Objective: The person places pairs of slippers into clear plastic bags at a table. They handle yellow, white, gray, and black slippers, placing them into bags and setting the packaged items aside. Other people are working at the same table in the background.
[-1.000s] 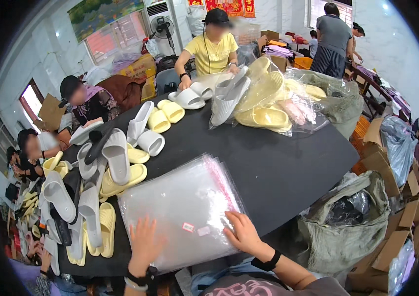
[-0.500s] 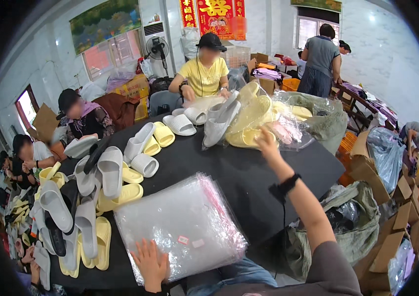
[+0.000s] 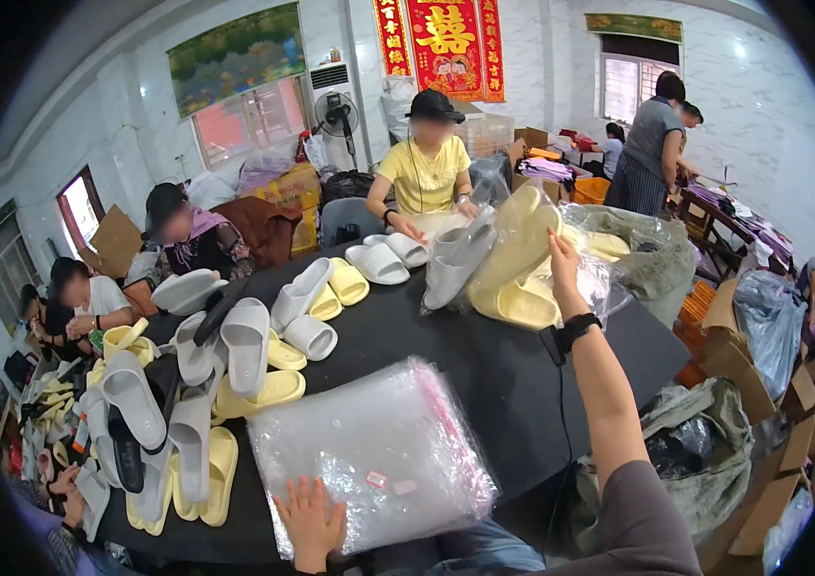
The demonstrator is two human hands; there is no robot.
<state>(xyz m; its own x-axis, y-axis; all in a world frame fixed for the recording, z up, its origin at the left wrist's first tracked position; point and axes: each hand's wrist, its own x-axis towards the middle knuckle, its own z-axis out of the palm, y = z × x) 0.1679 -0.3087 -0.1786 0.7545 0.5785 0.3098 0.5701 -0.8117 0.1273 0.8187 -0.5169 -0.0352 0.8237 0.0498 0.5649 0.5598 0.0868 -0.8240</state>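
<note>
My left hand lies flat with fingers spread on a stack of clear plastic bags with a pink strip along one edge. My right hand reaches across the table and closes on the right edge of a pair of bagged yellow slippers; some of its fingers are hidden. Left of these stand bagged grey slippers. More yellow slippers in clear plastic lie below the hand. Loose grey slippers and yellow slippers are heaped at the left.
A black-topped table carries everything. Across it sits a person in a yellow shirt, handling a clear bag. Other people sit at the left. A woven sack and open cardboard boxes stand at the right. A thin black cable hangs from my right wrist.
My right hand has moved slightly up and away from me, from open beside the bagged yellow slippers to their edge. My left hand stays on the bags. The whole view has shifted.
</note>
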